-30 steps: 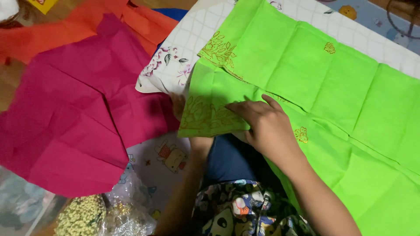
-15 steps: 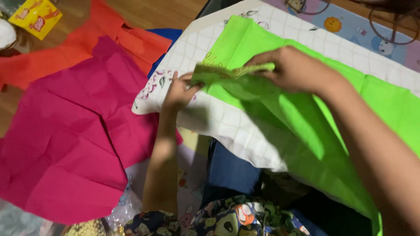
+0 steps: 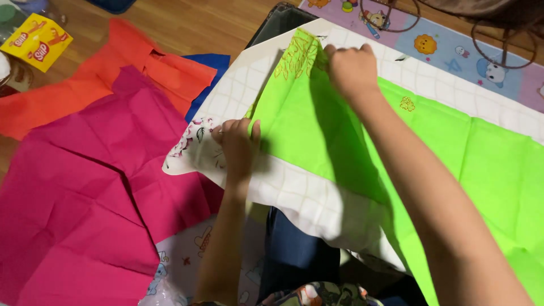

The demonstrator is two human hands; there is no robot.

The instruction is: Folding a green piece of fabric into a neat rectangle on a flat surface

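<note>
Right hand (image 3: 351,68) pinches green cloth (image 3: 453,158) corner; left hand (image 3: 238,144) pinches its near edge (over white grid sheet (image 3: 294,192)). Uneven pull could skew the fold.

Free room: bare wood floor (image 3: 187,25) at top centre, betw. orange cloth (image 3: 85,96) and dark bin (image 3: 277,25). Left half of frame is flat pink cloth (image 3: 85,187), nothing standing on it, so a hand passes over it freely. Yellow packet (image 3: 37,41) sits in the upper left corner. Centre: right hand (image 3: 351,71) w/ forearm crosses the green cloth (image 3: 481,164) diagonally, blocking centre to lower right. Left hand (image 3: 238,147) and arm block lower centre. Green cloth at right lies flat, open above.
</note>
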